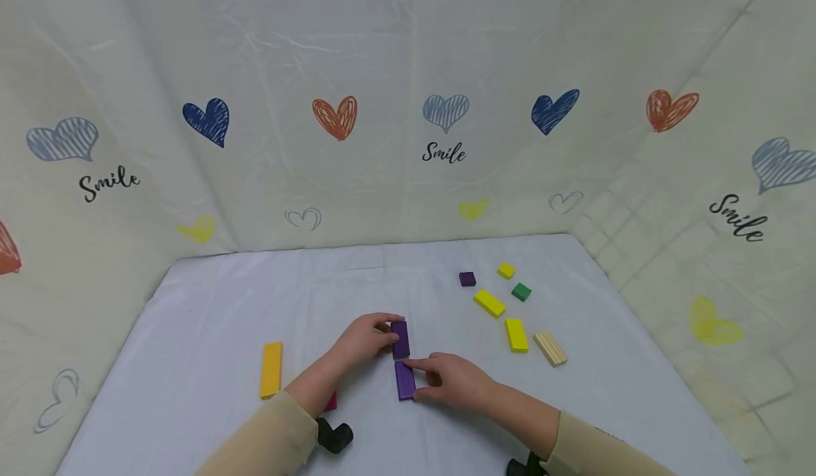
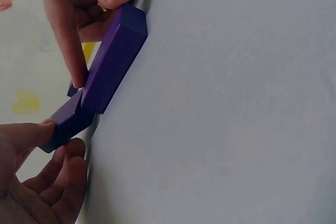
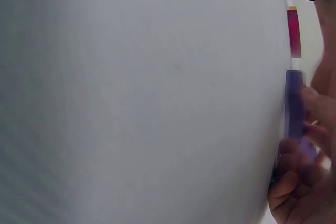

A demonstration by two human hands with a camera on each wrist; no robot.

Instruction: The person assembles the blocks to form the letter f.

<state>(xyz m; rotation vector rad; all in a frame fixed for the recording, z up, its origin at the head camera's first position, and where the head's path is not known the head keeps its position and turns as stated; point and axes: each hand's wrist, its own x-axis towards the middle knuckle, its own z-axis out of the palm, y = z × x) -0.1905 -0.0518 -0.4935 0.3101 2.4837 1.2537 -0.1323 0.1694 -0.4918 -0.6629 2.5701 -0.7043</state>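
Two purple rectangular blocks lie end to end near the middle of the white-covered table. My left hand pinches the far, darker purple block; in the left wrist view its thumb and fingers hold that block's outer end. With thumb and index finger, my right hand grips the near purple block at its two ends, the index fingertip right at the joint. The two blocks meet at a slight angle in the left wrist view. The right wrist view shows the near purple block at its right edge, with blurred fingers.
An orange-yellow block lies at left. A magenta block is mostly hidden behind my left wrist. At right are yellow blocks, a green block, a small dark purple block and a ridged wooden piece. A patterned cloth hangs behind.
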